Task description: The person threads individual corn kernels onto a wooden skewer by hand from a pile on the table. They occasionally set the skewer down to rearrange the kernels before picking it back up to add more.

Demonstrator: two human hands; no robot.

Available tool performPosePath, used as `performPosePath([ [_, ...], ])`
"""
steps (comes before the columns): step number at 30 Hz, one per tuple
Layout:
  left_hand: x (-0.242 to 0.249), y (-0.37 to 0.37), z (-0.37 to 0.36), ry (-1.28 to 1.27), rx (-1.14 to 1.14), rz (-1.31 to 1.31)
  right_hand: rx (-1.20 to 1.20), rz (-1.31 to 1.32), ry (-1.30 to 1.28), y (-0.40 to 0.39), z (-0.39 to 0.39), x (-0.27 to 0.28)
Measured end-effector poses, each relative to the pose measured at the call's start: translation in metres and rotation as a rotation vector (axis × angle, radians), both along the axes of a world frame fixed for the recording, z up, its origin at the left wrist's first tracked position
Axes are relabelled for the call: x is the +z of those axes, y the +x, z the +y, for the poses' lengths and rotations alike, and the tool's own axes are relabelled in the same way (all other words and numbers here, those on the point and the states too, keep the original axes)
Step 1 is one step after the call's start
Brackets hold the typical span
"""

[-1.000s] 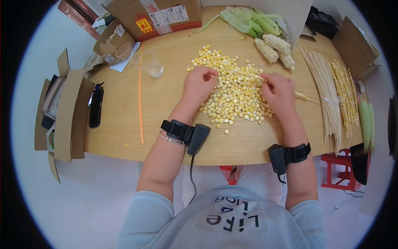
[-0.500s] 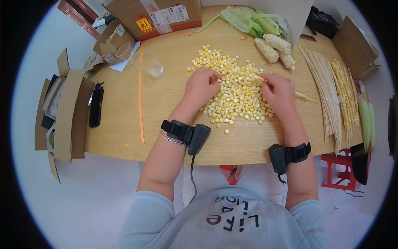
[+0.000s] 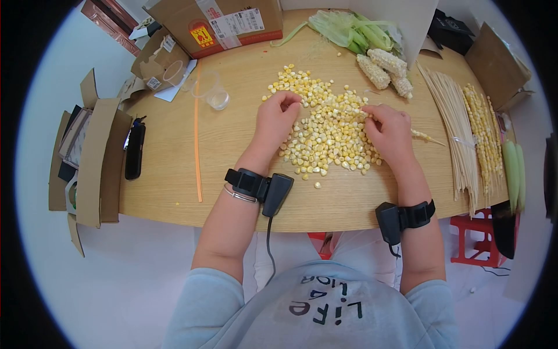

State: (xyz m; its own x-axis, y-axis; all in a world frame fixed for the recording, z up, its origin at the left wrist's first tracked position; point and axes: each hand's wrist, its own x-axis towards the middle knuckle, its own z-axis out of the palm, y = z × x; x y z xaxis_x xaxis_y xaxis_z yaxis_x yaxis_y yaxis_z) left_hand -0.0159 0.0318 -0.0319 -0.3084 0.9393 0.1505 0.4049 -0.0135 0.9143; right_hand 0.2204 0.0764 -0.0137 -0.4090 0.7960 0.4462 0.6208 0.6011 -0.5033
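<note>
A loose pile of yellow and white corn kernels (image 3: 331, 136) lies on the wooden table between my hands. My right hand (image 3: 388, 129) is closed at the pile's right side around a thin wooden skewer. Threaded kernels show on the skewer (image 3: 428, 138) where it sticks out to the right, past the hand. My left hand (image 3: 276, 119) is at the pile's upper left edge, thumb and fingertips pinched together. Whatever is between those fingertips is too small to make out.
Stripped corn cobs (image 3: 383, 70) and green husks (image 3: 354, 32) lie at the back. To the right are a bundle of bare skewers (image 3: 450, 131), kernel-threaded skewers (image 3: 483, 136) and green-husked ears (image 3: 512, 171). Clear cups (image 3: 218, 98), an orange strip (image 3: 198, 151) and boxes (image 3: 102, 157) stand left.
My left hand has drawn back slightly to the left, away from the pile's middle. My right hand, with the skewer, has shifted only a little.
</note>
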Motion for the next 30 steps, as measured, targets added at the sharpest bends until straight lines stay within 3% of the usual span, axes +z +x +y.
performPosePath([
  [6,0.006,0.001,-0.002,-0.011,-0.021,-0.084,0.002,-0.017,-0.024,0.000,-0.001,0.000],
  [8,0.009,0.003,-0.002,-0.060,-0.064,-0.333,0.003,-0.019,-0.025,0.001,0.000,0.000],
  [11,0.011,0.004,-0.003,-0.050,-0.167,-0.435,0.006,-0.010,-0.021,0.000,0.000,0.000],
  [30,0.016,0.010,-0.004,-0.046,-0.233,-0.537,0.004,-0.046,-0.047,0.000,-0.001,0.003],
])
